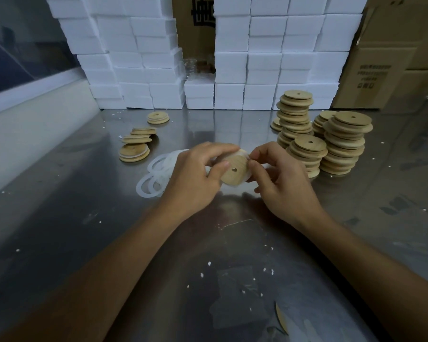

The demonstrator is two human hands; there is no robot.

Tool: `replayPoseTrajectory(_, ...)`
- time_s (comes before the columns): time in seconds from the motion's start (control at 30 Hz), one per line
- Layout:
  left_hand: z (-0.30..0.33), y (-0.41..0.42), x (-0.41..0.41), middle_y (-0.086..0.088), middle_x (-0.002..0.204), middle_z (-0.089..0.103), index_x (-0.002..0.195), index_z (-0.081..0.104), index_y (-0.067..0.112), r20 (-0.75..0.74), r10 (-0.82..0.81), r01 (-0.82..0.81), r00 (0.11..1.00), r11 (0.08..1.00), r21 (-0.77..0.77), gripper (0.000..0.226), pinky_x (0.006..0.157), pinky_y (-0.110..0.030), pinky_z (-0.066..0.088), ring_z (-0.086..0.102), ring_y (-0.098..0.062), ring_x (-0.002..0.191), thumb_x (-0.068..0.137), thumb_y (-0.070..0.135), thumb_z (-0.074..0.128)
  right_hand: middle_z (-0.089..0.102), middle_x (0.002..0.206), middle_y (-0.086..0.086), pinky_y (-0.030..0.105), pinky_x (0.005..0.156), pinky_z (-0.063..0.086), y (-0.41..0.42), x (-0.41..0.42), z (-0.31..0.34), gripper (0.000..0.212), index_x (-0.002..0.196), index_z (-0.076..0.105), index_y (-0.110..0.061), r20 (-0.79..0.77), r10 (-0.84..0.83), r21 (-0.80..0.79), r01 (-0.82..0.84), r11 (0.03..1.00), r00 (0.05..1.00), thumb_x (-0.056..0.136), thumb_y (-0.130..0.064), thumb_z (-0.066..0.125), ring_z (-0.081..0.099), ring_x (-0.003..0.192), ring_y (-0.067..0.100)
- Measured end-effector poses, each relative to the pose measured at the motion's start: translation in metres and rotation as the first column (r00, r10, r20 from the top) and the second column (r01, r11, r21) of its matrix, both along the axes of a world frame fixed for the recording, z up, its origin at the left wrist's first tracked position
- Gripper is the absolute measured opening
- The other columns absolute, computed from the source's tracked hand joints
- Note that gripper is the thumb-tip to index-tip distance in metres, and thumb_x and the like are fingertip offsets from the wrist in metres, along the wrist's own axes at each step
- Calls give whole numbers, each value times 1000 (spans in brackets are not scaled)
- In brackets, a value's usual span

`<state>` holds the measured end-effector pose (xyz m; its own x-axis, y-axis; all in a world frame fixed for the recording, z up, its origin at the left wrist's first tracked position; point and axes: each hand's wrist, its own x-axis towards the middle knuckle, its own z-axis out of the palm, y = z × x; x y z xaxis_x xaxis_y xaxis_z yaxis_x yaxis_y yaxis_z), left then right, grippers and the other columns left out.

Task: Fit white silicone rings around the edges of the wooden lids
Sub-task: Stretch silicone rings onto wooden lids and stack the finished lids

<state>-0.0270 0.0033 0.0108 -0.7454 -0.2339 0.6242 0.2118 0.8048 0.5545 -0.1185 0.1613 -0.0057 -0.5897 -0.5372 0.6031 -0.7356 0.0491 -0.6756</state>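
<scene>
We hold one wooden lid (234, 170) above the steel table (72, 218), just past the centre of the view, with a white silicone ring (242, 151) partly seated on its rim. Our left hand (195, 178) grips the lid from nine o'clock, thumb curled onto its flat face and fingers wrapped over the top edge. Our right hand (282, 178) pinches the ring against the rim at three o'clock, thumb and forefinger closed tight, the other fingers loosely curled.

To do this step well, we judge the left hand should keep the lid steady while the right walks the ring round the rim bit by bit, stretching evenly so the seated part does not spring off.

The lid is a disc, so it has no long axis; its flat face, with the small centre hole, tilts up toward us.

Spare rings (156, 174) lie at nine o'clock, stacks of bare lids (341, 141) at two o'clock, finished lids (134, 151) at ten o'clock.
</scene>
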Motion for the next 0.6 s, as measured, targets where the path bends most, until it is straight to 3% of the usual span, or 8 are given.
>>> replayPoseTrajectory(0.1,-1,0,0,2,109,68,116,71,16,-19,5,-7,1000,993,-119,28,83,-15,48,60,-5,99,90,6,65,63,83,-15,34,60,57,1,0,1,6,98,53,-20,-70,-19,37,22,999,997,99,-15,54,69,73,11)
replayPoseTrajectory(0.2,0,1,0,4,104,69,109,73,15,-42,-1,-4,999,993,-114,22,74,-5,42,59,-2,92,89,8,67,63,80,-11,44,59,54,3,0,2,3,100,51,-19,-144,-23,93,37,995,989,100,-16,52,67,67,12)
replayPoseTrajectory(0.33,0,2,-1,4,105,69,115,71,16,-48,-15,8,999,990,-141,28,75,-3,40,56,1,91,89,6,66,66,81,1,47,61,53,3,-1,4,3,103,50,-17,-212,-29,141,60,988,977,100,-16,50,68,74,24)
replayPoseTrajectory(0.43,0,4,0,0,100,70,109,74,14,-58,-41,30,997,983,-179,28,76,-11,47,61,-6,90,87,0,66,65,80,1,47,60,53,3,0,4,3,102,52,-15,-214,-21,148,54,987,977,99,-15,51,67,73,22)
replayPoseTrajectory(0.6,0,1,0,3,92,67,94,70,14,-34,26,-32,999,977,-210,11,74,-30,52,60,-10,83,87,7,67,65,84,0,45,59,51,-2,6,1,6,104,52,-14,-219,-6,172,45,984,976,100,-17,52,62,67,16)
